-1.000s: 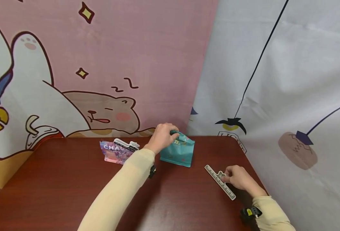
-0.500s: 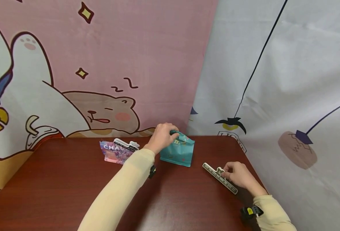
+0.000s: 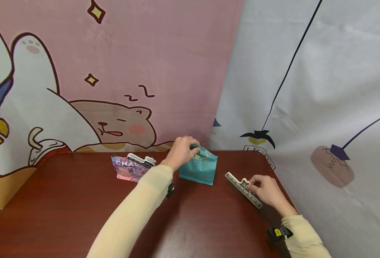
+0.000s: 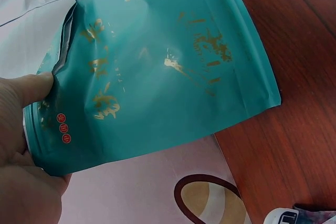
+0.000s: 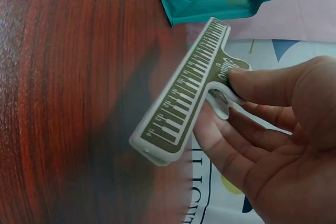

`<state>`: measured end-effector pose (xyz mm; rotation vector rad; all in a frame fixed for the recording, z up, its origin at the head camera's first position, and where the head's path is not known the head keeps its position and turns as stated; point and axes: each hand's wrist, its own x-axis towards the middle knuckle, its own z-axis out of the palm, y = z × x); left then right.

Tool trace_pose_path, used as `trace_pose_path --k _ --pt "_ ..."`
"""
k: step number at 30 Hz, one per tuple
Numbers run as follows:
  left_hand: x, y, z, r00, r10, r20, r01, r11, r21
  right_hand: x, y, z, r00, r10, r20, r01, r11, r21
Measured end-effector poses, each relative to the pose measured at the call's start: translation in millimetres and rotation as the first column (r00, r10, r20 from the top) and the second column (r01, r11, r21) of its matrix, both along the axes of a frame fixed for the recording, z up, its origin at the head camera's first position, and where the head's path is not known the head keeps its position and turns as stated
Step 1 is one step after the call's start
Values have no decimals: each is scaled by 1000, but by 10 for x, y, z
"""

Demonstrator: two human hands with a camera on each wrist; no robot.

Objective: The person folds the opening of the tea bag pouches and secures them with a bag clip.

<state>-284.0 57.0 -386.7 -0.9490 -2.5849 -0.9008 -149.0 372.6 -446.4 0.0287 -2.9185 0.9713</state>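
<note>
A teal bag (image 3: 199, 167) with gold print stands near the table's far edge. My left hand (image 3: 181, 153) pinches its folded top; in the left wrist view the thumb lies across the teal bag (image 4: 152, 77) at its top edge. Off to the right, my right hand (image 3: 269, 191) holds a long clip (image 3: 243, 190) by its handle, above the table. The clip (image 5: 184, 93) carries a piano-key and ruler pattern, and thumb and fingers of my right hand (image 5: 278, 124) squeeze its two handle tabs. The clip and the teal bag are apart.
To the left of the teal bag lies a pink and purple pouch (image 3: 127, 170) with a white clip (image 3: 141, 160) across its top. A brown wooden table (image 3: 64, 208) bears everything. Printed cloth (image 3: 183, 71) hangs right behind and beside the table.
My right hand has moved away from me with the clip, slightly nearer the teal bag, and the clip has turned a little. My left hand and the teal bag stay in place.
</note>
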Motion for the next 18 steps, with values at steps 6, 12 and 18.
trace_pose_path --k 6,12,18 --pt "8 -6 -18 1000 0 7 0 1000 -8 -12 -25 4 999 -15 -44 16 1000 6" --pt "6 -2 -21 1000 0 9 0 1000 1 -43 -40 25 995 -23 -95 24 1000 6" --pt "-22 2 -10 1000 -3 18 3 1000 5 -81 -53 62 992 -29 -121 31 999 17"
